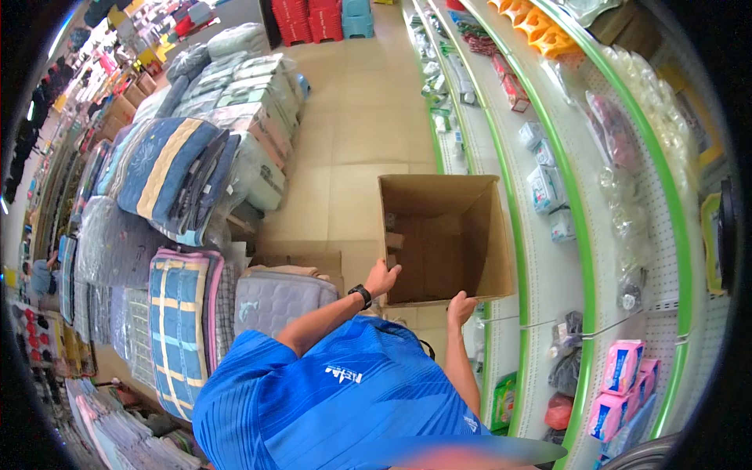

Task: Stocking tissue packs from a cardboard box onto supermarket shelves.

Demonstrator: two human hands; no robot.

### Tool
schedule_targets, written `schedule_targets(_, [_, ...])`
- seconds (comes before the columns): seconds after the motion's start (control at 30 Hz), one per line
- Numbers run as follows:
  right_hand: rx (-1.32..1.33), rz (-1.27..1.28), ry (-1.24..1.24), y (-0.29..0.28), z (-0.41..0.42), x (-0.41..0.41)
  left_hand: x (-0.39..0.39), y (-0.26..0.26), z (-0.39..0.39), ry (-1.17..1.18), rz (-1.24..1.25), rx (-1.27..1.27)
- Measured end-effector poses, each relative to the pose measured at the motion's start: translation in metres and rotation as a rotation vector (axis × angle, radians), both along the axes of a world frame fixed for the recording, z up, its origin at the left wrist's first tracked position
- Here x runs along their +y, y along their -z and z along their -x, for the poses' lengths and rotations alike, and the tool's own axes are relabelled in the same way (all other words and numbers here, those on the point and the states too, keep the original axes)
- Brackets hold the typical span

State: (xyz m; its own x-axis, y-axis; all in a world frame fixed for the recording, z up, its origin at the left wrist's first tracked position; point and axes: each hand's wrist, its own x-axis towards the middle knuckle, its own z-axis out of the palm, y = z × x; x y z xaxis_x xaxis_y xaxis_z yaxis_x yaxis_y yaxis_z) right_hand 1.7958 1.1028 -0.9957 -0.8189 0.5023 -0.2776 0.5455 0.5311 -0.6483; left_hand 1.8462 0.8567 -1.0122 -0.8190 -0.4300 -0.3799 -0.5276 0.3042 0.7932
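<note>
A large open-topped cardboard box (446,235) is held before me, its opening facing up toward my head. My left hand (383,279), below a black wristwatch (360,297), grips the near left part of its rim. Farther right, my right hand (462,308) clasps the near edge, fingers over the rim. Along the inner left wall are a few small brown pieces, perhaps little cartons or torn cardboard; I cannot tell which. Most of the inside shows bare brown cardboard. The box's right side is close beside the shelf edges; whether they touch is unclear.
White shelving with green edge strips (555,147) runs along my right, bearing white packs (546,188) and pink packs (624,367). Folded quilts (170,170) and bagged bedding (252,100) are piled on my left. Red stools (308,20) stand at the aisle's far end.
</note>
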Motion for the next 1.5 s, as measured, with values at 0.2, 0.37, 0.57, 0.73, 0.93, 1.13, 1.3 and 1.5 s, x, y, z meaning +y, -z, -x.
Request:
schedule_targets(0.2, [0.017,0.006,-0.067,0.036,0.001,0.025,0.005,-0.017,0.007,-0.048,-0.098,-0.035])
schedule_targets(0.37, [0.082,0.063,0.063,0.019,-0.012,0.023,-0.002,-0.009,0.001,-0.013,-0.046,0.088])
schedule_targets(0.57, [0.399,-0.269,-0.395,-0.076,0.002,0.014,0.007,-0.021,0.000,-0.045,0.079,0.032])
schedule_targets(0.73, [0.239,-0.015,-0.646,-0.070,0.065,0.000,0.015,-0.009,-0.001,-0.095,0.120,0.065])
schedule_targets(0.93, [-0.129,-0.028,-1.310,-0.036,0.124,-0.039,0.005,-0.016,0.003,-0.114,0.125,-0.047])
schedule_targets(1.13, [-0.567,-0.293,-1.431,0.116,0.197,-0.038,0.020,-0.032,0.019,-0.131,0.085,-0.100])
schedule_targets(1.3, [-0.716,-0.327,-1.330,0.167,0.212,-0.054,0.023,-0.046,0.027,-0.176,-0.085,-0.134])
schedule_targets(1.5, [-1.025,-0.285,-1.118,0.215,0.193,-0.087,0.019,-0.025,0.019,-0.111,0.018,-0.004])
